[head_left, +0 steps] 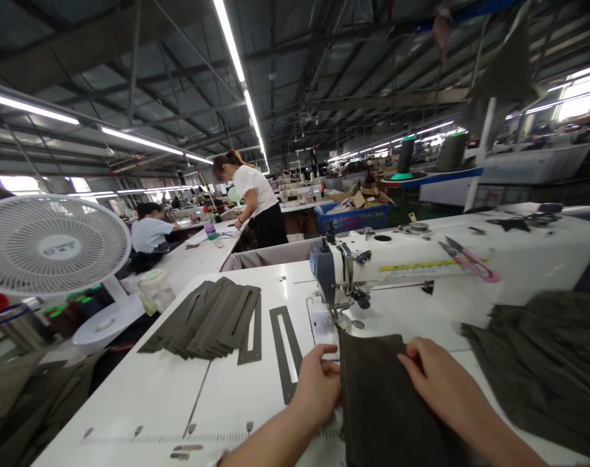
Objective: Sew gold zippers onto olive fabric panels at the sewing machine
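Note:
A dark olive fabric piece [380, 395] lies on the white sewing table, its far edge close to the needle area of the sewing machine [341, 272]. My left hand [319, 383] is at the fabric's left edge, fingers curled against it. On the right edge, my right hand [434, 376] pinches the cloth between thumb and fingers. Left of my left hand lies a single slotted dark strip [286, 350]. Farther left, a fanned stack of similar slotted pieces [212, 318] rests on the table.
Pink-handled scissors [470, 259] and a yellow tape measure [416, 265] are on the machine arm. Crumpled olive cloth [552, 363] lies at the right. A white fan [56, 246] stands left. Beyond are a blue crate [353, 219], a standing person [259, 198] and a seated person [150, 233].

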